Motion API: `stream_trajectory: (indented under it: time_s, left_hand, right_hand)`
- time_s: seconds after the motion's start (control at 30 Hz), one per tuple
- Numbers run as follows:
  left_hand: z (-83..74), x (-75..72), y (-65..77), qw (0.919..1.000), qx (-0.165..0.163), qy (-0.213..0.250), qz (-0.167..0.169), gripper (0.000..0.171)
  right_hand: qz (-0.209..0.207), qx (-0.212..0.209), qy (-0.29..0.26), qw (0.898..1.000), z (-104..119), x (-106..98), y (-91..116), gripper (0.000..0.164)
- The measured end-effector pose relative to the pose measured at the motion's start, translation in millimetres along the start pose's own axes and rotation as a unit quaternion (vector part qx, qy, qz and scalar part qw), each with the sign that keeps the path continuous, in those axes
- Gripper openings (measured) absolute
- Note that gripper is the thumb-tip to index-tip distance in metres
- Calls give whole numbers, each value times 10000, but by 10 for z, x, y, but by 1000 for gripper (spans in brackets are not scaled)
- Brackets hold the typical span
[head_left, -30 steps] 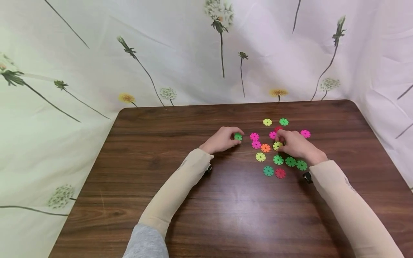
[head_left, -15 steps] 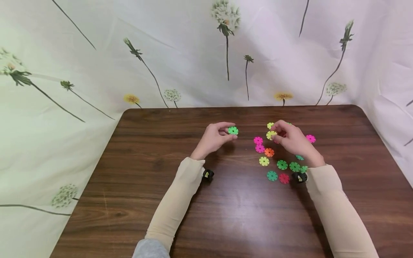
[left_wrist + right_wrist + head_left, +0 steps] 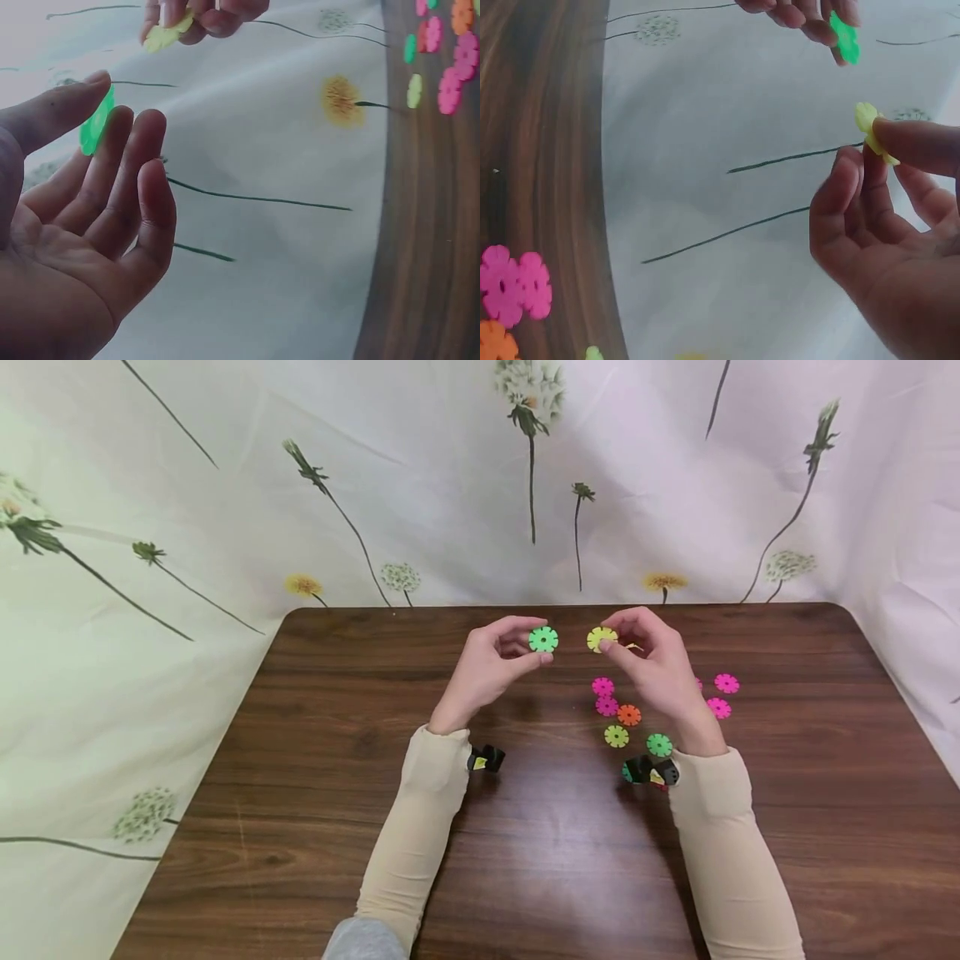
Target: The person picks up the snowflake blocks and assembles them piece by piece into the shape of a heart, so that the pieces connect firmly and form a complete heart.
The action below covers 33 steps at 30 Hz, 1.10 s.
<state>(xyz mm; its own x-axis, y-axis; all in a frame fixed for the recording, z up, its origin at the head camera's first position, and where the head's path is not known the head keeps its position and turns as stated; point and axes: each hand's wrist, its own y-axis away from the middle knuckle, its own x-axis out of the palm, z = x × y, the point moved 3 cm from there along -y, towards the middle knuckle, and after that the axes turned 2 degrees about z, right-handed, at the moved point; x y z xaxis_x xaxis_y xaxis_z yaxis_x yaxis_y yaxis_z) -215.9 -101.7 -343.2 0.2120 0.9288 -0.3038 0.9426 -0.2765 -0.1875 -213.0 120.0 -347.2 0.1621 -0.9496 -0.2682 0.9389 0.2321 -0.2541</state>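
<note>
Between thumb and fingers my left hand [image 3: 491,664] pinches a green notched disc [image 3: 543,639], raised above the table. Facing it, my right hand [image 3: 656,668] pinches a yellow notched disc [image 3: 600,639] by thumb and fingertips. A short gap separates the two discs, and both stand roughly at one height. In the left wrist view the green disc [image 3: 97,124] shows nearly edge-on against the thumb. The right wrist view has the yellow disc [image 3: 871,131] tilted under the thumb, with the green disc [image 3: 845,37] farther off.
On the brown wooden table [image 3: 360,693] lie loose discs: pink discs [image 3: 603,687], an orange disc [image 3: 629,715], a yellow disc [image 3: 617,737] and a green disc [image 3: 659,745]. My right forearm [image 3: 727,852] hides others. A white flower-print cloth [image 3: 450,485] hangs behind.
Both hands have risen from the table with their discs. The right hand has moved left, bringing the yellow disc closer to the green one.
</note>
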Motion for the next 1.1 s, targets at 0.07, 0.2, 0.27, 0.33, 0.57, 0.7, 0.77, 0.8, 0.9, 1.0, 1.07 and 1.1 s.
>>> stream_trajectory:
  time_s: [0.07,0.2,0.27,0.33,0.57,0.7,0.77,0.8,0.9,1.0,1.07,1.1]
  left_hand:
    - [-50,-23,7,9999,108,-75,-68,40]
    - [-133,-36,34,9996,252,-72,-112,39]
    - [-165,-21,46,9994,337,-19,-77,39]
    - [-186,0,60,9991,420,34,-43,40]
    - [-198,32,68,9983,557,123,-133,41]
    - [-205,40,59,9981,582,148,-166,41]
    - [-207,43,58,9981,574,144,-171,41]
    - [-206,43,59,9981,565,140,-183,41]
    - [-204,41,59,9979,588,116,-243,40]
    - [-201,46,54,9978,598,114,-256,40]
    - [-203,39,57,9977,603,125,-272,40]
    - [-202,37,59,9978,599,131,-269,40]
  right_hand:
    - [54,-23,-166,9998,46,36,4,23]
    - [143,-197,-322,9992,113,94,18,22]
    - [144,-355,-330,9987,155,115,36,22]
    - [171,-512,-341,9980,197,139,53,22]
    - [175,-889,-13,9959,272,211,75,20]
    - [19,-1172,175,9929,285,222,80,19]
    - [-68,-1302,235,9912,290,224,80,19]
    - [-95,-1348,231,9906,291,226,79,18]
    - [-154,-1463,250,9888,296,236,75,18]
    - [-176,-1545,282,9874,302,248,74,17]
    - [-180,-1577,305,9869,312,267,72,17]
    - [-188,-1585,311,9867,315,275,71,17]
